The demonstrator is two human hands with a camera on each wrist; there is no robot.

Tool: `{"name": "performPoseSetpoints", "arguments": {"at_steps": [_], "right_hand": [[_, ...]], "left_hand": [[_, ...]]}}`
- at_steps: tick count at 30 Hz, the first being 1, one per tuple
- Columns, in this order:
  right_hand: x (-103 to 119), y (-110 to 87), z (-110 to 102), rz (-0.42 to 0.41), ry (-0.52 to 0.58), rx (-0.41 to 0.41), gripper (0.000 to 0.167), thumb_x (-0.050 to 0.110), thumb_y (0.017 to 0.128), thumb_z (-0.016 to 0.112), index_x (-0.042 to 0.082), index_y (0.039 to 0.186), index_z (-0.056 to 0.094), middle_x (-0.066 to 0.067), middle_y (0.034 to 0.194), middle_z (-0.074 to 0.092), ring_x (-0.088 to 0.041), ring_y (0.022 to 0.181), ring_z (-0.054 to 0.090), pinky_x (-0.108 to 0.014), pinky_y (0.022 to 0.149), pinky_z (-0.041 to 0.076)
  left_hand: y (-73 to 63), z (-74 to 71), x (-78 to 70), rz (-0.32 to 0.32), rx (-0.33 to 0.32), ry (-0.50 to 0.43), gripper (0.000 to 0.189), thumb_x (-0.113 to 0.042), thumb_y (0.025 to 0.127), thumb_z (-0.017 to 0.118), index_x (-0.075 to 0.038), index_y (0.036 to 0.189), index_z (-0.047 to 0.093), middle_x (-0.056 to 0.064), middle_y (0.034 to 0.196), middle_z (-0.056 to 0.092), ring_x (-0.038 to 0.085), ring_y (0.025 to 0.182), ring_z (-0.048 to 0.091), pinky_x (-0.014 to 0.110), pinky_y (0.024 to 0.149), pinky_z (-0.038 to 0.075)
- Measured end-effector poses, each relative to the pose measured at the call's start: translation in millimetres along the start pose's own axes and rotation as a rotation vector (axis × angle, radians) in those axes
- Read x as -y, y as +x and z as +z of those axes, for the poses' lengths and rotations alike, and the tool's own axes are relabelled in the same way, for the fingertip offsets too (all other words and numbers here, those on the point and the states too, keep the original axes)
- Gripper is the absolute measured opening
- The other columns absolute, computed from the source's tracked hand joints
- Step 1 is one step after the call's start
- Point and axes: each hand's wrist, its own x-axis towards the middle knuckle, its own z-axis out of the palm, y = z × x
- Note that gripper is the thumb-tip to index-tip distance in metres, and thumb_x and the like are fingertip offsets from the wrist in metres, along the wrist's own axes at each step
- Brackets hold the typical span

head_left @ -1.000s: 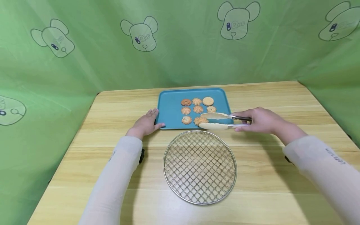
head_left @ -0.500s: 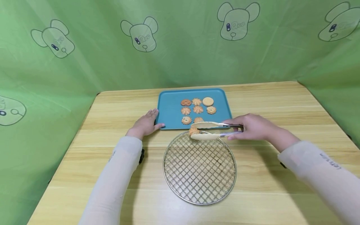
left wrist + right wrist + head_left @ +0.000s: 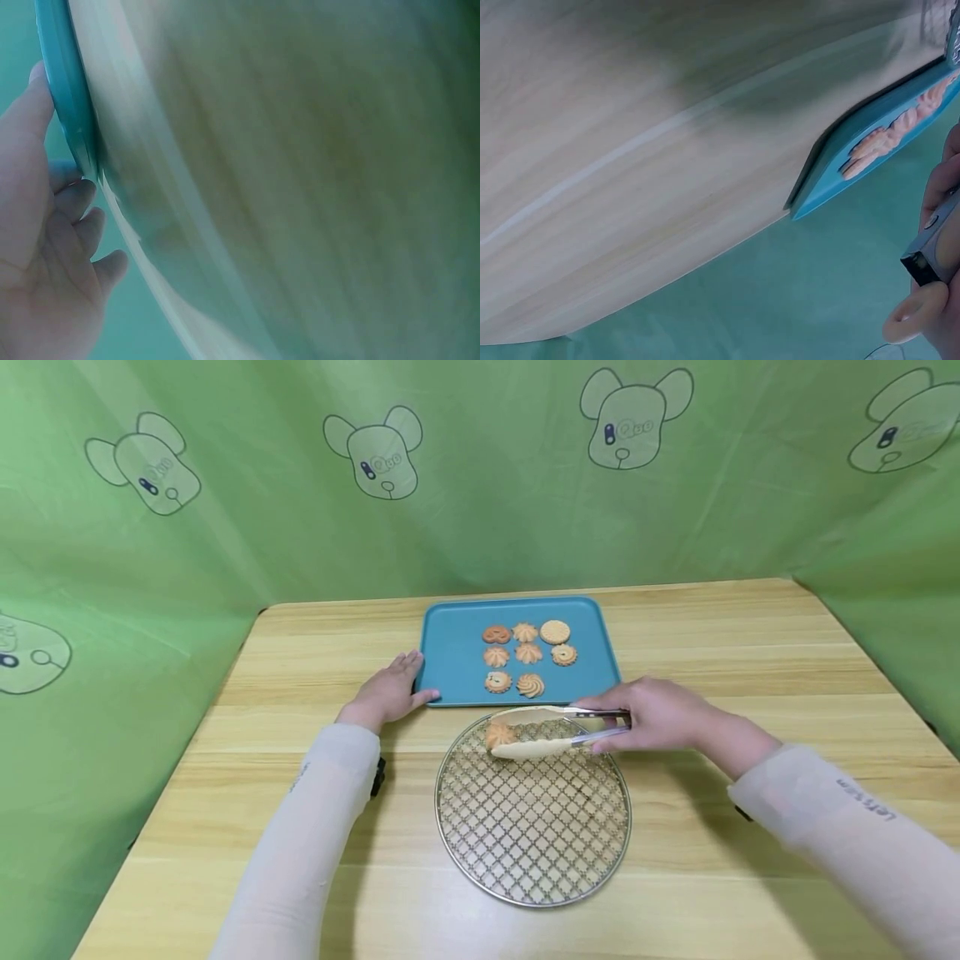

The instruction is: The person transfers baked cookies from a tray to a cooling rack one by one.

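My right hand (image 3: pixel 663 718) grips a pair of tongs (image 3: pixel 536 748) with cream scalloped tips and metal arms. Between the tips is a ridged, star-shaped cookie (image 3: pixel 498 737), over the upper left of a round wire rack (image 3: pixel 534 827). Behind the rack lies a blue rectangular tray (image 3: pixel 453 652) with several cookies (image 3: pixel 528 653) in rows. My left hand (image 3: pixel 386 692) rests at the tray's front left corner, thumb along the rim. In the left wrist view its fingers (image 3: pixel 90 232) are relaxed beside the tray's edge. The right wrist view shows the tongs' handle end (image 3: pixel 930 251).
A light wooden table (image 3: pixel 300 652) carries the tray and rack. Green curtains (image 3: pixel 487 527) with cartoon bear heads hang behind it and along both sides. Bare tabletop shows on either side of the rack.
My right hand has moved the tongs and the star-shaped cookie from the tray's front edge toward me and left, over the rack. A swirl cookie formerly covered now shows. My left hand stays put.
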Motion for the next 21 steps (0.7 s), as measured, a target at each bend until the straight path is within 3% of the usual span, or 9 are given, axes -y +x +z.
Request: {"name": "performPoseSetpoints", "arguments": {"at_steps": [17,21], "right_hand": [[25,3.7,15,-0.166,0.007,0.024,0.064,0.052,0.075,0.076,0.019,0.128,0.063,0.021,0.069,0.047,0.001,0.056,0.04,-0.02,0.051,0.04],[29,4.4,18,-0.186,0.005,0.037,0.065,0.052,0.075,0.076,0.018,0.129,0.062,0.019,0.073,0.054,0.002,0.056,0.041,-0.02,0.052,0.042]], "left_hand": [[-0.4,0.8,0.3,0.004,-0.006,-0.016,0.082,-0.055,0.096,0.043,-0.003,0.152,0.012,0.011,0.158,0.008,0.03,0.144,0.007,0.041,0.116,0.012],[0.0,0.8,0.1,0.005,-0.008,-0.015,0.082,-0.055,0.096,0.043,-0.003,0.152,0.012,0.012,0.158,0.008,0.03,0.144,0.007,0.041,0.116,0.012]]}}
